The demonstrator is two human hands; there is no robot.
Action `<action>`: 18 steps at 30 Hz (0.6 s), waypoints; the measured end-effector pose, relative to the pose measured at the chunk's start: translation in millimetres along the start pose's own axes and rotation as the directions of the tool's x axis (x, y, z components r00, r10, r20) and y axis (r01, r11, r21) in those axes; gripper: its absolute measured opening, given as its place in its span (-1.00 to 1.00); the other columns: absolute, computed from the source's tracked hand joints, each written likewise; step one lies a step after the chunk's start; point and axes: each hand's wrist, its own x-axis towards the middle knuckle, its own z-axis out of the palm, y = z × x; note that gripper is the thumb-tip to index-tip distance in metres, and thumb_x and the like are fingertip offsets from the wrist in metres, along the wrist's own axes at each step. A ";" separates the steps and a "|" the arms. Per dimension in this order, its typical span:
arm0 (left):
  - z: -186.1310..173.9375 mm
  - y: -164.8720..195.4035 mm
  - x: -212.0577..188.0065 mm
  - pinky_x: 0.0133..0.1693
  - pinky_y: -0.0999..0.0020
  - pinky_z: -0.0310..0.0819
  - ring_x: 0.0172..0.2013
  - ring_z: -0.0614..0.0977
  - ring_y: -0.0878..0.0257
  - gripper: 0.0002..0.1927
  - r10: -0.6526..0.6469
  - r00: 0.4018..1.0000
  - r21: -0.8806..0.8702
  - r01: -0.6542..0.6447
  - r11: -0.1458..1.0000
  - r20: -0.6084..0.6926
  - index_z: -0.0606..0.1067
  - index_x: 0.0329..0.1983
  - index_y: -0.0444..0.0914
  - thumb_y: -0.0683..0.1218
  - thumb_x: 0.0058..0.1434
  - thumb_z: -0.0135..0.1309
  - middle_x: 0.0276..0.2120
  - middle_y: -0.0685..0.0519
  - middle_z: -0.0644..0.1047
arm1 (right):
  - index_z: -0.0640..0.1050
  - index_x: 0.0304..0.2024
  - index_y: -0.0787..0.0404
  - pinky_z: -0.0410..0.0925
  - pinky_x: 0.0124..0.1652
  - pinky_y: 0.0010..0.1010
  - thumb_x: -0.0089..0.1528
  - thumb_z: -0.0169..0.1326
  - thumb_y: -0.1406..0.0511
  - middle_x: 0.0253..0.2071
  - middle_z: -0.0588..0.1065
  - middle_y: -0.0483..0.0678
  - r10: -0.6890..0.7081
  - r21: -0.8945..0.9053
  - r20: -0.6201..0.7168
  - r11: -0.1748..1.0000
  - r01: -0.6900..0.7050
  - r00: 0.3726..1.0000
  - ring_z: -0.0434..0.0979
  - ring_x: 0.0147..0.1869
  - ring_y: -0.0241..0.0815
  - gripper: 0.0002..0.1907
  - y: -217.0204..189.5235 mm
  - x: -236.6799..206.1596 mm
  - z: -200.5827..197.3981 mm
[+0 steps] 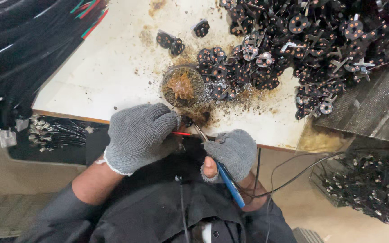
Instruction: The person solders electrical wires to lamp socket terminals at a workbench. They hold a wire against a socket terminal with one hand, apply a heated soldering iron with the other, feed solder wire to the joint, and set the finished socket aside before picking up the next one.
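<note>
My left hand (138, 135), in a grey knit glove, is closed on a small black round part (187, 120) with a red wire (182, 133) running from it, held at the near edge of the white table (109, 67). In a grey fingerless glove, my right hand (230, 153) grips a blue-handled soldering iron (230, 184). Its metal tip (199, 132) points up-left and meets the part beside my left fingers.
A round tin of brown flux (182, 85) sits just beyond my hands. Several black round parts with copper dots (293, 40) are heaped on the right of the table. Black wire bundles (19, 49) lie at left, a wire basket of parts (370, 189) at lower right.
</note>
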 end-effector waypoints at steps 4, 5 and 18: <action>0.4 -1.5 -0.7 -0.49 0.06 0.35 -0.45 0.57 0.02 -0.66 0.006 1.000 -0.021 -0.006 1.000 -0.005 0.52 -0.39 -0.08 0.12 -0.19 0.32 -0.47 0.04 0.46 | 0.66 -0.30 0.09 0.26 -0.35 -0.12 0.17 0.13 0.10 -0.49 0.44 -0.06 0.048 -0.033 -0.034 0.998 -0.049 0.998 0.48 -0.41 0.04 -0.75 -1.0 1.0 5.2; 0.5 -1.7 -0.7 -0.49 0.06 0.35 -0.46 0.56 0.01 -0.64 0.006 1.000 -0.023 -0.006 1.000 -0.001 0.52 -0.39 -0.08 0.13 -0.20 0.32 -0.48 0.04 0.46 | 0.66 -0.30 0.08 0.26 -0.36 -0.12 0.18 0.14 0.08 -0.50 0.43 -0.06 0.048 -0.043 -0.042 0.998 -0.050 0.998 0.48 -0.42 0.04 -0.75 -1.0 1.9 6.4; -0.5 -0.2 0.0 -0.48 0.08 0.36 -0.45 0.57 0.03 -0.69 -0.014 1.000 -0.034 0.014 0.999 -0.009 0.50 -0.39 -0.08 0.09 -0.14 0.31 -0.46 0.06 0.46 | 0.66 -0.26 0.06 0.25 -0.40 -0.19 0.16 0.21 0.13 -0.50 0.44 -0.11 -0.020 0.004 -0.036 1.000 0.021 0.999 0.48 -0.44 -0.06 -0.79 -4.5 13.6 -0.1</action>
